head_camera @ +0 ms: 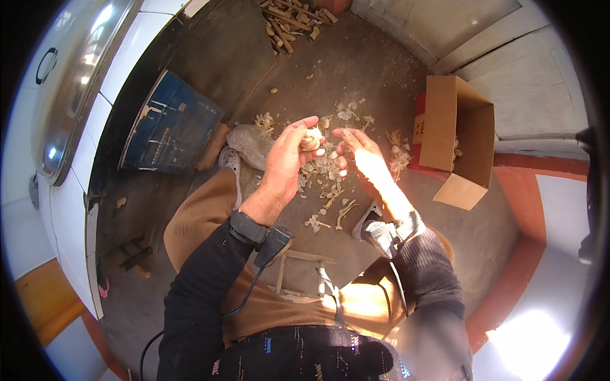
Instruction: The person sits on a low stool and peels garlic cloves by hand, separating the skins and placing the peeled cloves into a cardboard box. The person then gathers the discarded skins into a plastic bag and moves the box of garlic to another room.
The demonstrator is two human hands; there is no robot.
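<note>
My left hand (286, 159) holds a pale garlic bulb (310, 139) between thumb and fingers, above the floor. Just to the right, my right hand (360, 151) is apart from the bulb, its fingers curled and partly in bright sun; whether a small piece is between its fingertips I cannot tell. Below both hands, papery garlic skins (324, 164) lie scattered on the floor, with a few dry stalks (346, 209) nearer my feet. A clear plastic bag (250, 143) lies left of my left hand.
At the right stands an open cardboard box (441, 121) with some garlic inside. A blue panel (171, 126) leans at the left, near a tiled counter (102, 124). Firewood (290, 24) is piled at the far end. A small wooden frame (305, 271) is between my legs.
</note>
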